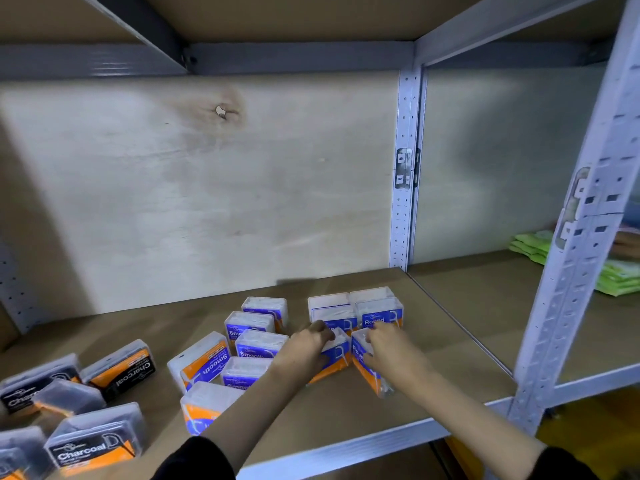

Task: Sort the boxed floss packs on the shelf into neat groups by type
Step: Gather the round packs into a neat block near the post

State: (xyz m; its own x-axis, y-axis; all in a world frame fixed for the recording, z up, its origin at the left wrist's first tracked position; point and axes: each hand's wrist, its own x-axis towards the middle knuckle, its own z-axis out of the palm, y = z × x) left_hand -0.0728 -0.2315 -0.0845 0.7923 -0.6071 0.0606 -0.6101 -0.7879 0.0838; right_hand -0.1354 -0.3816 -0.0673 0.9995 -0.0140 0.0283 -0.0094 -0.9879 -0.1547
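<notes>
L hand (308,349) & R hand (393,348) grip rectangular clear-plastic Round boxes (362,363).

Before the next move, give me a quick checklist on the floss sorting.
1. Left hand grips front-left Round box: ok.
2. Right hand grips front-right Round box: ok.
3. Both front boxes squared with back Round pair: not ok, tilted.
4. Smooth group tidy: not ok, askew Smooth box lies flat.
5. Charcoal boxes tidy: not ok, scattered.
</notes>
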